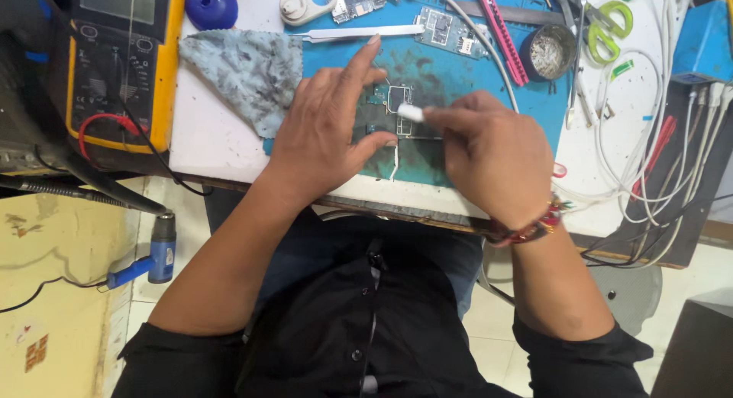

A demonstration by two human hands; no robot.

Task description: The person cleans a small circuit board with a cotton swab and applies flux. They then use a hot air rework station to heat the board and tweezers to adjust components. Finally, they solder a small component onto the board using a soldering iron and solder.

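Observation:
A small circuit board lies on a blue work mat. My left hand rests flat on the board's left side, fingers spread, thumb pressing near its lower edge. My right hand pinches a small white tool, its tip on the board next to a metal-shielded chip. A red thread band sits on my right wrist.
A grey cloth lies left of the mat. A yellow multimeter stands far left. Tweezers, other boards, a pink tool, a tin, green scissors and white cables surround. A hot-air handle hangs below.

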